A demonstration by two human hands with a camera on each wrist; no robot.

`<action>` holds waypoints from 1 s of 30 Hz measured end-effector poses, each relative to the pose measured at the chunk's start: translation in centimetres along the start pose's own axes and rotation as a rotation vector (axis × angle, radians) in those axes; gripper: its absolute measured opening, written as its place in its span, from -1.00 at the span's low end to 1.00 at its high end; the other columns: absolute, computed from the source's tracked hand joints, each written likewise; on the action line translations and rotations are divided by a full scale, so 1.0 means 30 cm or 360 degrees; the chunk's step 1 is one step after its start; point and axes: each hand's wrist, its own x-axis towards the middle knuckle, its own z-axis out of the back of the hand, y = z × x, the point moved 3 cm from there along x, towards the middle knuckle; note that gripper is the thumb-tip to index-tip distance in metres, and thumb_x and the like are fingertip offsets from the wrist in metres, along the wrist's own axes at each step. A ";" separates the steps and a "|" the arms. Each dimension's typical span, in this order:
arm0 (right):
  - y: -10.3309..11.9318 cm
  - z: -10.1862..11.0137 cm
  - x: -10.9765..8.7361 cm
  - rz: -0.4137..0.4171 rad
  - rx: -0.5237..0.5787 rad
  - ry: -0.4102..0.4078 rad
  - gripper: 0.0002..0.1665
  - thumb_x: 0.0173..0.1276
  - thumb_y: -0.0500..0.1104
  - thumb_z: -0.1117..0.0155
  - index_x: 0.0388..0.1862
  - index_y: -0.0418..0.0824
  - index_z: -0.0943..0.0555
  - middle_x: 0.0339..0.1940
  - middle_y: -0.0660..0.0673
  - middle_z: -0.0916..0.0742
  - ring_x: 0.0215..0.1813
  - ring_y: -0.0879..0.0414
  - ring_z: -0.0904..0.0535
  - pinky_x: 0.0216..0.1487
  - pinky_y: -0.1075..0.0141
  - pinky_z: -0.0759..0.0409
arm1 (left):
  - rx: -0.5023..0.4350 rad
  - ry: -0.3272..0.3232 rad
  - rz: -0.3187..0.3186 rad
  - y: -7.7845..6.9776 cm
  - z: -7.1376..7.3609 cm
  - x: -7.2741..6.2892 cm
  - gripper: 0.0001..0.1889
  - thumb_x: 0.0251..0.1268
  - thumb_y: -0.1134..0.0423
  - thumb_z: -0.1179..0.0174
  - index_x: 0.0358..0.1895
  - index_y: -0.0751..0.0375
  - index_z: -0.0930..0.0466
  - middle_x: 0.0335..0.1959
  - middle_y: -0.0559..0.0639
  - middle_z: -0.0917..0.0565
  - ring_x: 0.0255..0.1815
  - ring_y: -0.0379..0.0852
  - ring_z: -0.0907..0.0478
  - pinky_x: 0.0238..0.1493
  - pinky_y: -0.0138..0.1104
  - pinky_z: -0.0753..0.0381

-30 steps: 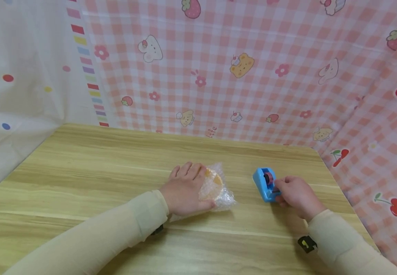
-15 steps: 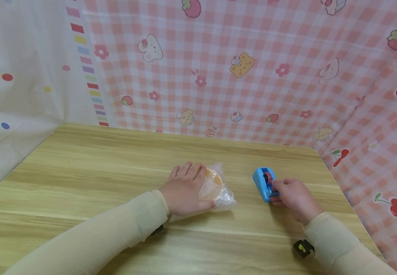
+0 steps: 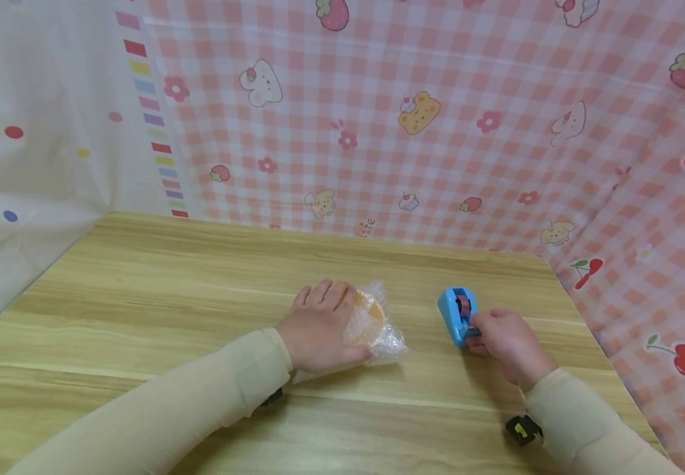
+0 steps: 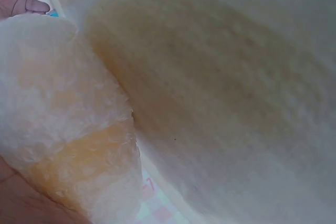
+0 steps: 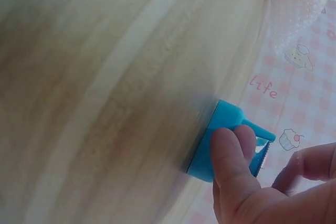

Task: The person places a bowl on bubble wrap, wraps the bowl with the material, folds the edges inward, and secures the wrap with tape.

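A round orange-and-white object wrapped in bubble wrap [image 3: 378,333] lies on the table, partly covered by my left hand [image 3: 321,330]. That hand rests on it with the fingers spread. In the left wrist view the bubble wrap [image 4: 68,98] is close up, orange showing through. To the right stands a blue tape dispenser [image 3: 451,320] with a reddish tape roll [image 3: 463,305]. My right hand [image 3: 511,343] grips the front end of the dispenser between thumb and fingers. In the right wrist view the thumb and a finger lie against the dispenser [image 5: 202,163], close to its toothed cutter [image 5: 263,156].
The wood-grain table [image 3: 140,290] extends under both hands. A pink checked cloth [image 3: 366,132] hangs along its back and right side, and a white dotted cloth [image 3: 39,171] at the left. Beneath each sleeve shows a small black wrist device [image 3: 523,429].
My right hand has moved slightly left, its thumb and fingers staying at the dispenser's front. The dispenser has shifted slightly away from me. My left hand and the bubble-wrapped object have stayed put.
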 end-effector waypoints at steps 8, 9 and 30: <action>-0.013 0.002 0.004 0.0032 0.0070 0.0025 -0.51 0.64 -0.17 0.15 0.25 -0.60 -0.36 0.23 -0.49 -0.50 0.06 0.02 -0.67 0.12 0.19 -0.77 | -0.0004 -0.0029 -0.0006 -0.003 0.002 0.002 0.13 0.35 -0.56 0.01 0.71 0.24 -0.02 0.72 0.12 -0.12 0.74 0.28 0.01 0.67 0.25 -0.01; -0.014 0.003 0.003 0.0037 0.0067 0.0028 -0.50 0.64 -0.17 0.15 0.26 -0.60 -0.36 0.21 -0.48 -0.52 0.06 0.03 -0.67 0.13 0.19 -0.77 | 0.0000 -0.0024 -0.0003 -0.004 0.002 0.002 0.14 0.35 -0.57 0.02 0.71 0.24 -0.01 0.73 0.12 -0.11 0.74 0.28 0.01 0.67 0.25 0.00; -0.019 0.011 -0.009 0.0055 -0.0004 0.0087 -0.45 0.66 -0.13 0.16 0.31 -0.60 -0.38 0.36 -0.49 -0.48 0.31 -0.19 -0.60 0.45 -0.06 -0.56 | -0.0012 -0.0011 -0.0002 -0.003 0.002 0.006 0.14 0.34 -0.56 0.02 0.71 0.24 -0.01 0.72 0.10 -0.11 0.74 0.28 0.02 0.67 0.26 0.01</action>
